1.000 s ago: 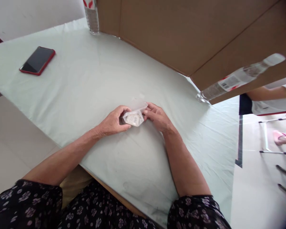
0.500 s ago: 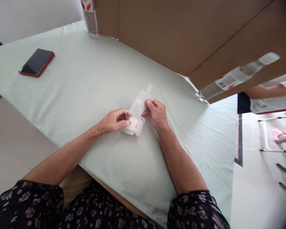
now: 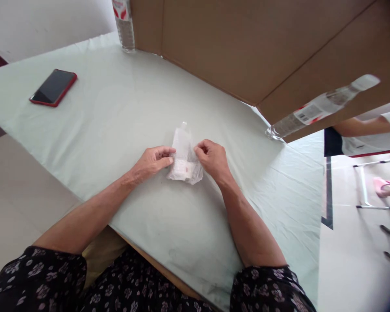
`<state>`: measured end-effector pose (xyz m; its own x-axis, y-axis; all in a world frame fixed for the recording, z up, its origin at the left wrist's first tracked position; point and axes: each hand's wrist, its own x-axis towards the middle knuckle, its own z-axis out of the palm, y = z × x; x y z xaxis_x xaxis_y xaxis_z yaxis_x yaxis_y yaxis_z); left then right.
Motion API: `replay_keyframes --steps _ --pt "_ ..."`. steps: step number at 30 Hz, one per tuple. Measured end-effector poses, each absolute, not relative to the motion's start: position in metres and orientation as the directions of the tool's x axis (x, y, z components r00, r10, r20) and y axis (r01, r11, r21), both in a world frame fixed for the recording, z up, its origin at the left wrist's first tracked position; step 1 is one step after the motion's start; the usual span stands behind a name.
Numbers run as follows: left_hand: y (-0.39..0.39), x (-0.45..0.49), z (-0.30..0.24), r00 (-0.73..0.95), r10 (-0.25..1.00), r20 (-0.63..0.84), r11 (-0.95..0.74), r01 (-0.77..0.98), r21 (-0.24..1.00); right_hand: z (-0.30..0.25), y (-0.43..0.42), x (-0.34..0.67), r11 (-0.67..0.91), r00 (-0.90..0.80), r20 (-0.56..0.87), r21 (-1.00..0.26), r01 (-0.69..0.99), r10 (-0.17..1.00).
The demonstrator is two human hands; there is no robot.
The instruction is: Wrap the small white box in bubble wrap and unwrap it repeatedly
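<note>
A small clear plastic bag (image 3: 184,158) with some pale contents at its lower end stands on the light green tablecloth (image 3: 123,117). My left hand (image 3: 152,162) pinches the bag's left edge with thumb and fingers closed. On the other side my right hand (image 3: 212,157) grips the right edge the same way. The bag's upper part sticks up between the two hands, away from me.
A red-cased phone (image 3: 53,87) lies at the far left. A big cardboard box (image 3: 247,47) fills the back, with one water bottle (image 3: 124,24) at its left corner and another (image 3: 318,108) at its right. Another person's arm (image 3: 367,125) shows at right.
The bag was bunched low between my hands one second ago. It has since been stretched upright and drawn slightly left, both hands keeping hold of its sides.
</note>
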<state>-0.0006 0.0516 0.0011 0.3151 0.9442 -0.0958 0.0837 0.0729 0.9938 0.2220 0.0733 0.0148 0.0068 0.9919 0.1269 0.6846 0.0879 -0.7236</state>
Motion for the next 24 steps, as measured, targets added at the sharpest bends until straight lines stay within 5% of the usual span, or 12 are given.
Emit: replay_keyframes --steps 5,10,18,24 --pt "0.051 -0.002 0.003 0.127 0.991 0.036 -0.073 0.299 0.951 0.005 0.082 0.241 -0.051 0.082 -0.022 -0.926 0.374 0.996" --pt "0.046 0.006 0.002 0.143 0.955 0.261 -0.298 0.444 0.845 0.006 0.078 0.235 -0.018 0.025 -0.01 -0.946 0.324 1.0" --pt "0.053 -0.001 0.005 0.045 0.998 0.044 -0.057 0.346 0.936 -0.003 0.083 0.241 0.065 0.086 0.099 -0.941 0.333 0.991" --pt "0.064 -0.02 -0.001 -0.133 0.982 0.131 -0.024 0.605 0.796 -0.009 0.089 0.248 0.082 0.201 0.19 -0.889 0.45 0.961"
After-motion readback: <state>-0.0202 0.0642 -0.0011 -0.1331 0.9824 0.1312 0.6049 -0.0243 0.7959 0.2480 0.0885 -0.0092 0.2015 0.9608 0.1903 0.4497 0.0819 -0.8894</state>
